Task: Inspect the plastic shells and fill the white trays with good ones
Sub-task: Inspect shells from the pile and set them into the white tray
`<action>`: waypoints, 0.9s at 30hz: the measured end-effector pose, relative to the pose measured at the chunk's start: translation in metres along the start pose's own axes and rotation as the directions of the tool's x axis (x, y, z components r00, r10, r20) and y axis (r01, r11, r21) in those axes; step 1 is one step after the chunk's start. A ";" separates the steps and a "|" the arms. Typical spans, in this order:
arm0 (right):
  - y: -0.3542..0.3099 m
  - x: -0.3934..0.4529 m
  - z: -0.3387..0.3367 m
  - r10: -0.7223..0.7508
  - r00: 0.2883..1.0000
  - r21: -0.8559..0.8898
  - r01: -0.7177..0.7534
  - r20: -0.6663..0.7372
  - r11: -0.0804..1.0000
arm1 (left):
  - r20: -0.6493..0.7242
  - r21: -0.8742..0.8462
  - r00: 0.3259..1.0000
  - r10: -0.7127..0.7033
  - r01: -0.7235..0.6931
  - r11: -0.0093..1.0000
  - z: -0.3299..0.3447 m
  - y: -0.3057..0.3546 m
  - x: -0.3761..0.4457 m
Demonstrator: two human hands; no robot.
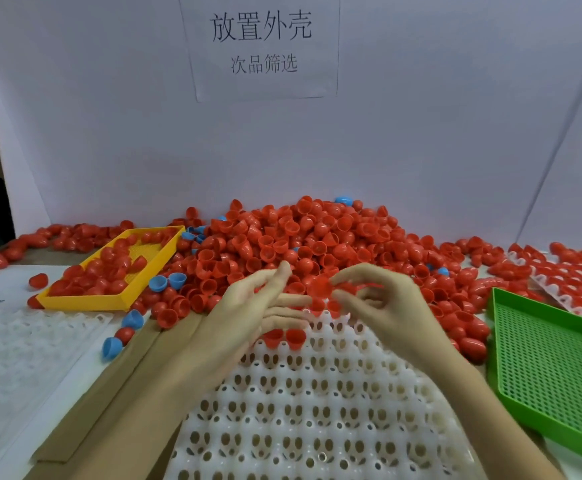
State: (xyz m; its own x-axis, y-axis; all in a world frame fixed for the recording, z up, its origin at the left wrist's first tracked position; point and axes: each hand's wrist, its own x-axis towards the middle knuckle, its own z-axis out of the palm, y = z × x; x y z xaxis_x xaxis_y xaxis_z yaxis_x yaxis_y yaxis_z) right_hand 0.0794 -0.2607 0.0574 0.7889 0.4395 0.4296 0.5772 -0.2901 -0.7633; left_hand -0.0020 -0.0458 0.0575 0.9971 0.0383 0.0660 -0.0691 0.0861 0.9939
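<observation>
Your right hand point(383, 299) pinches a red shell point(320, 289) between thumb and fingertips, held just above the far edge of the white tray point(317, 410) in front of you, while your left hand point(258, 306) hovers beside it with its fingers straight and apart, holding nothing. Only a few red shells point(284, 336) sit in the tray's far row; the rest of its pockets show bare, so the filling looks barely begun. The big heap of red shells point(300, 237) crowds right up to the tray's far edge, and that is your main risk: a brush of either wrist could roll uninspected pieces into open pockets. The held shell is blurred, so whether it is sound cannot be told; drop it in too quickly and a bad one may pass. Stray blue shells point(158, 283) lie mixed in the pile, easy to grab by mistake. Keep rejects clear of the yellow basket point(85, 301) and green basket point(542, 368) until you know which takes them.
</observation>
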 end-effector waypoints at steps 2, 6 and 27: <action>0.017 0.012 -0.012 0.092 0.989 0.031 -0.089 -0.119 0.996 | -0.083 -0.029 0.996 0.015 -0.018 0.999 -0.005 0.001 0.004; 0.058 0.020 -0.032 0.194 0.944 -0.186 -0.248 -0.268 0.951 | -0.186 -0.031 0.982 0.024 -0.031 0.999 -0.016 0.002 0.006; 0.057 0.005 -0.053 0.194 0.850 -0.356 -0.398 -0.489 0.845 | -0.276 0.095 0.961 0.025 0.002 0.995 -0.021 0.012 0.000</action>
State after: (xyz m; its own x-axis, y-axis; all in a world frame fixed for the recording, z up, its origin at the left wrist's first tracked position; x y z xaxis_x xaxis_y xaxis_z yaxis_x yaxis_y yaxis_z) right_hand 0.1274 -0.3201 0.0419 0.8859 -0.0989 0.4531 0.2488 -0.7232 -0.6443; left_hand -0.0035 -0.0237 0.0680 0.9475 0.3133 0.0635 -0.0639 -0.0091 0.9979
